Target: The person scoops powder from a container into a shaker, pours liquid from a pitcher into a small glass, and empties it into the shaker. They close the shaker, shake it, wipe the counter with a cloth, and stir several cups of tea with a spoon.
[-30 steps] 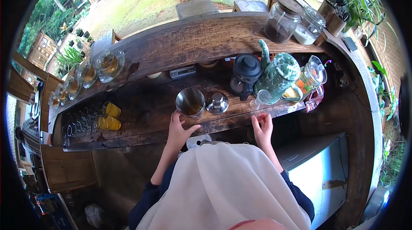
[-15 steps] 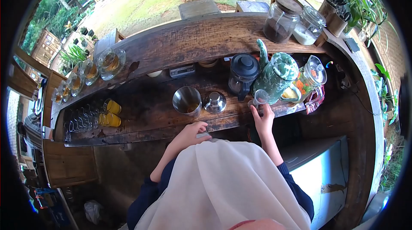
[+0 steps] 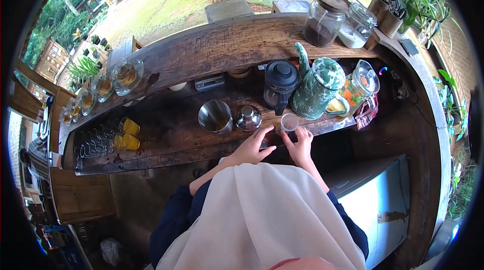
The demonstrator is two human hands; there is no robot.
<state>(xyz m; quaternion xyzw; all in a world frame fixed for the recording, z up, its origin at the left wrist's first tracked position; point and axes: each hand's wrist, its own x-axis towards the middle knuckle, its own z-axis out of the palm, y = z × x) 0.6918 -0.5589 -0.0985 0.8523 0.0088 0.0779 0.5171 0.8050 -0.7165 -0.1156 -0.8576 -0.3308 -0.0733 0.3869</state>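
Near the counter's front edge, a small clear glass point(image 3: 290, 122) stands between the fingertips of my right hand point(image 3: 300, 146), which is closed on it. My left hand point(image 3: 252, 148) is empty, its thumb and fingers apart, just left of the glass. Ahead of it is a shiny metal shaker top point(image 3: 248, 118), and left of that a steel shaker tin point(image 3: 215, 117) with some brownish liquid inside. A French press point(image 3: 280, 82) with a dark lid and a green-and-white speckled enamel pot point(image 3: 319, 88) stand behind the glass.
A glass pitcher point(image 3: 361, 88) with colourful decoration stands right of the pot, by a striped cloth point(image 3: 367, 111). Small glasses and two yellow-filled glasses point(image 3: 130, 126) are at left. The raised ledge point(image 3: 217, 43) holds cups of amber drink point(image 3: 126, 74) and lidded jars point(image 3: 324, 20). A small scale point(image 3: 209, 82) sits below it.
My right hand has brought the small glass left and slightly toward me. My left hand has moved right, toward the glass, and its fingers have spread.
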